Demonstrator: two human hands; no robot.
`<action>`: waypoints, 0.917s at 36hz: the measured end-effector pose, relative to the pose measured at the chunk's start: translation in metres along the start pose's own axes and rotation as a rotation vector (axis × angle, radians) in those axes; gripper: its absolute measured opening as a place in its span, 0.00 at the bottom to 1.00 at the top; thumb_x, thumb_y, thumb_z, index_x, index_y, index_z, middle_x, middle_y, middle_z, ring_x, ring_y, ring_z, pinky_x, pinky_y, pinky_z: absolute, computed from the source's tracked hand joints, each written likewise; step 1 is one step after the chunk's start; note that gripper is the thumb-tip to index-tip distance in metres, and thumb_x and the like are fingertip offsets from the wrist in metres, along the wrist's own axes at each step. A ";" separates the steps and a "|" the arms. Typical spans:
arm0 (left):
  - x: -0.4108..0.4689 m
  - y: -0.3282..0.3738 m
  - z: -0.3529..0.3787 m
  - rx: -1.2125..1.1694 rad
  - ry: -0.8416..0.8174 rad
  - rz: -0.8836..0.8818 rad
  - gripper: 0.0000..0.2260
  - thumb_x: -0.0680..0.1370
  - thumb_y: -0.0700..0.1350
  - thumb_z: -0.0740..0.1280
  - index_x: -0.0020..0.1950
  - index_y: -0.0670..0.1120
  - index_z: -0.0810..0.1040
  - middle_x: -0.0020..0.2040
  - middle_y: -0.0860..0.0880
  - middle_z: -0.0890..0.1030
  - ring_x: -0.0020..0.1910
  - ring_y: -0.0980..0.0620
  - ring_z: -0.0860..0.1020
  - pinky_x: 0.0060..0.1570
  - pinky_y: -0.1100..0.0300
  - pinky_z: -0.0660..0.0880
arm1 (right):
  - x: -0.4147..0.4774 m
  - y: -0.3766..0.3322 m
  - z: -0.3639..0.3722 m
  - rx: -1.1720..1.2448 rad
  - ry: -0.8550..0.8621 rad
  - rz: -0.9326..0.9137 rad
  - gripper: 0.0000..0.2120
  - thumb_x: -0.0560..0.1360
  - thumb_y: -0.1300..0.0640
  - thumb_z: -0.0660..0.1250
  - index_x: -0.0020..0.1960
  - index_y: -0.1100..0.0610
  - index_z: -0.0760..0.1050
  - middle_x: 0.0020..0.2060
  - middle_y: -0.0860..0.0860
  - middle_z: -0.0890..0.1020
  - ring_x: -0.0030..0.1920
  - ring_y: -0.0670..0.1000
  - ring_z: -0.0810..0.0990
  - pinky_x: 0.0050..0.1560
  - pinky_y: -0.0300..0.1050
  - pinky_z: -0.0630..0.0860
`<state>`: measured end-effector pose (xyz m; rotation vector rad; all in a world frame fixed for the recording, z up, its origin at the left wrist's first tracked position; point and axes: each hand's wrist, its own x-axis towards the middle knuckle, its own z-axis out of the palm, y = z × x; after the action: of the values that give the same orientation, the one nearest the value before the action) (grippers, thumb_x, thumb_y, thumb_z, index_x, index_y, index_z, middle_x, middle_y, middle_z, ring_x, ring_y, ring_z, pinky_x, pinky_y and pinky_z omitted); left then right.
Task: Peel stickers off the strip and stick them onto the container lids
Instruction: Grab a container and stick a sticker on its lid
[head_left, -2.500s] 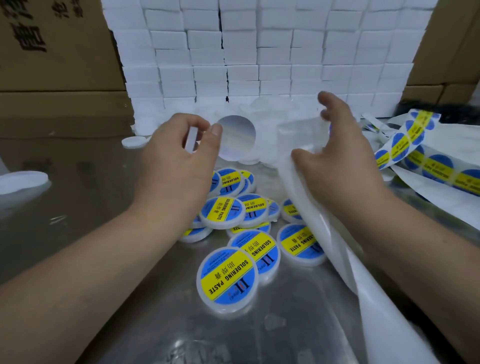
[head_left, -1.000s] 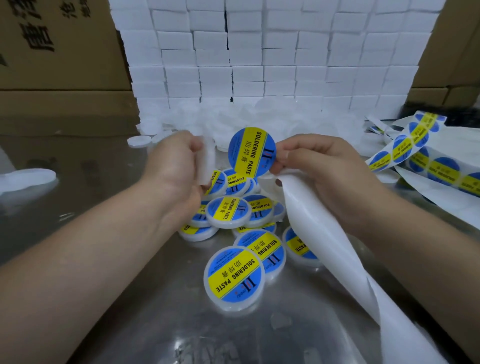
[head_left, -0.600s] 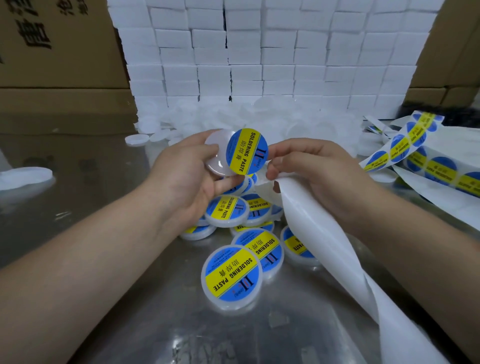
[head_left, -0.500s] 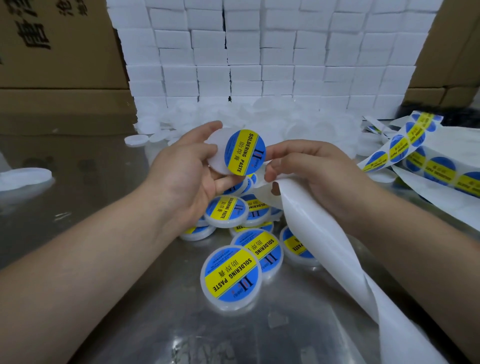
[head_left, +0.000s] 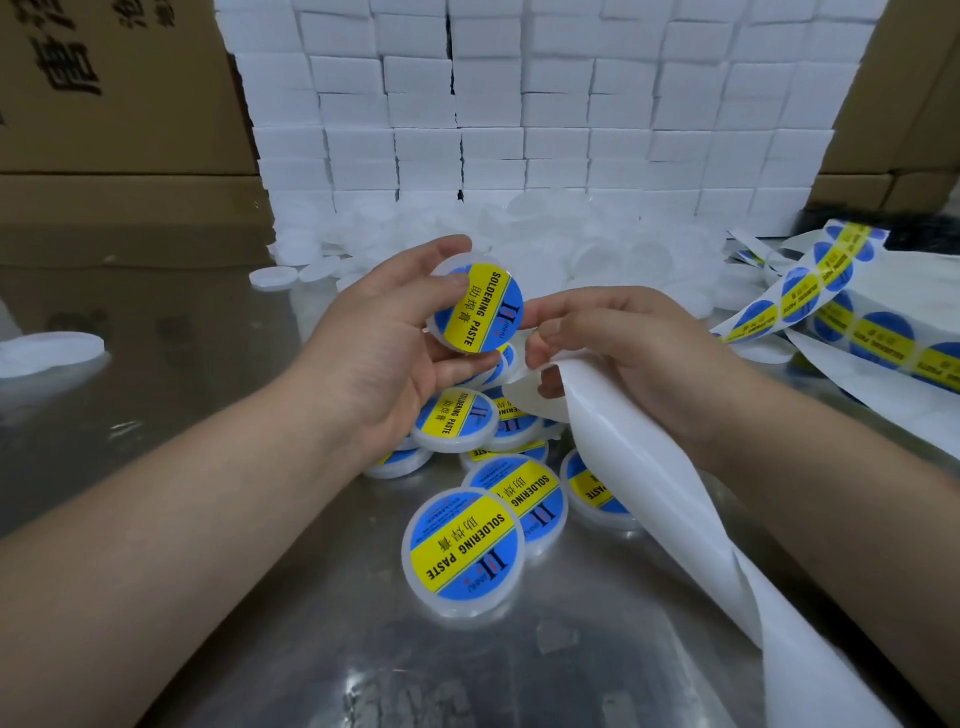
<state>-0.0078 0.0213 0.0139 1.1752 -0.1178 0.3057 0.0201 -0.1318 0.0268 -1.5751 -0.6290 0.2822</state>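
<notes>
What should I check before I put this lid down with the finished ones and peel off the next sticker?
1. The round blue and yellow paper sticker sits on the round white plastic lid: ok.
2. Sticker pressed flat all round: cannot tell; the right hand touches its edge.
3. The left hand grips the lid by its rim: ok.
4. The right hand holds the white paper backing strip: ok.
5. There are unpeeled stickers on the strip at the right: ok.
6. A heap of blank white plastic lids lies behind: ok.
</notes>
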 end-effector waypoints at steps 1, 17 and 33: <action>0.000 0.000 0.000 0.003 -0.001 0.003 0.10 0.76 0.38 0.63 0.51 0.50 0.78 0.43 0.47 0.83 0.46 0.43 0.83 0.42 0.50 0.80 | 0.000 0.000 0.000 0.002 -0.001 0.000 0.13 0.71 0.67 0.62 0.35 0.55 0.82 0.29 0.52 0.80 0.32 0.48 0.76 0.40 0.43 0.73; -0.004 0.001 0.004 0.065 -0.019 0.008 0.13 0.77 0.35 0.62 0.52 0.53 0.78 0.55 0.44 0.79 0.48 0.44 0.82 0.42 0.54 0.81 | -0.001 0.001 0.001 0.012 -0.001 -0.012 0.11 0.72 0.64 0.63 0.38 0.54 0.81 0.27 0.49 0.78 0.29 0.46 0.75 0.35 0.39 0.73; -0.006 0.002 0.005 0.113 -0.006 0.009 0.13 0.77 0.35 0.62 0.51 0.53 0.78 0.53 0.44 0.81 0.46 0.45 0.83 0.41 0.54 0.81 | 0.000 0.004 -0.001 0.031 0.030 -0.010 0.13 0.72 0.63 0.65 0.33 0.53 0.83 0.27 0.50 0.78 0.29 0.48 0.75 0.37 0.44 0.72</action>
<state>-0.0137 0.0164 0.0159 1.2874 -0.1124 0.3205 0.0216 -0.1321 0.0233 -1.5437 -0.6067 0.2592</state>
